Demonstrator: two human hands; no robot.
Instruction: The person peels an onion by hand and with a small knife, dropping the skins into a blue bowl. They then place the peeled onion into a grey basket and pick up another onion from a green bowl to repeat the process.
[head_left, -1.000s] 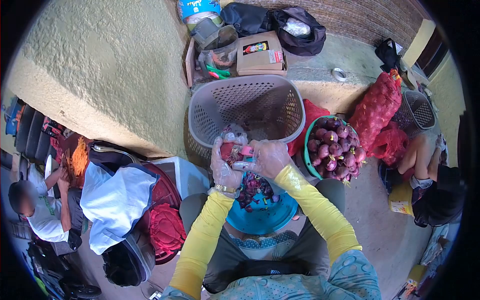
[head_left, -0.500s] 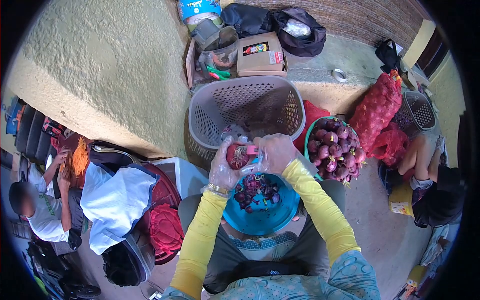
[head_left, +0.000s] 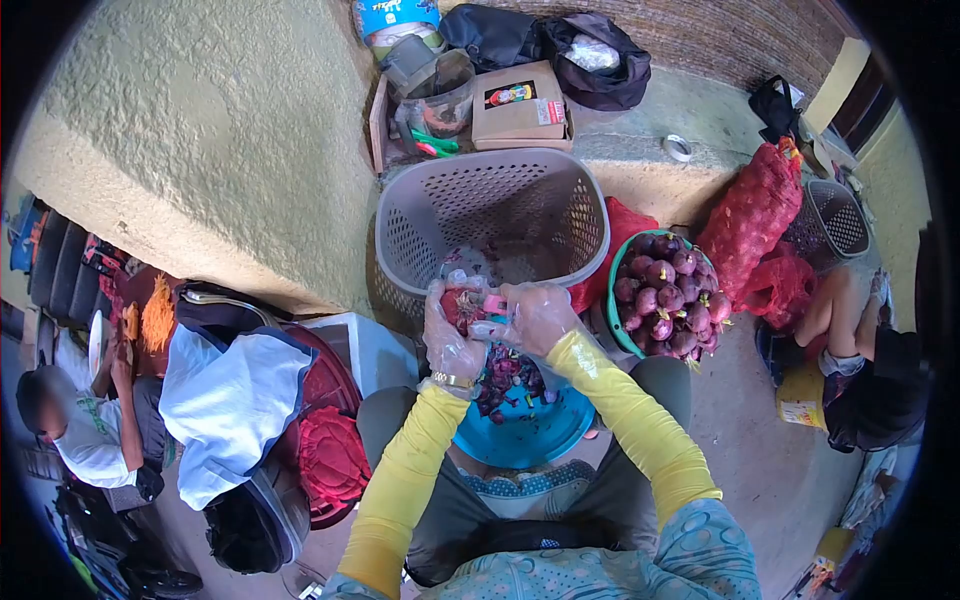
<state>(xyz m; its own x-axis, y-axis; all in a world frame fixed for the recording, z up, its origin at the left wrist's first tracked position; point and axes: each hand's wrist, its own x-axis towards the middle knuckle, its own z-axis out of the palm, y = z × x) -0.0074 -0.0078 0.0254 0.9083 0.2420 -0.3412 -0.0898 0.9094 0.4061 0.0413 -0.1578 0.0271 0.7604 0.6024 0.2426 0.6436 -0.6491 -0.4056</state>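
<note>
My left hand (head_left: 453, 345), in a clear plastic glove, is closed around a red onion (head_left: 461, 309) in front of the grey basket. Pressed close to the onion's right side is my right hand (head_left: 541, 316), also gloved, closed on a small pink-handled tool (head_left: 494, 304) whose working end I cannot make out. Below both hands a blue basin (head_left: 520, 445) rests between my knees, with purple onion skins and scraps (head_left: 510, 385) in it. The perforated grey basket (head_left: 395, 230) stands just beyond, with some scraps at its bottom.
To my right, a green-rimmed container (head_left: 618, 325) is heaped with red onions (head_left: 668, 295), near a full red mesh sack (head_left: 755, 210). A cardboard box (head_left: 520, 110) sits on the ledge. One person (head_left: 90, 420) sits at left, another (head_left: 870, 390) at right.
Both hands have shifted slightly, the right one a little left and down. The onion has turned and tilted in my left hand.
</note>
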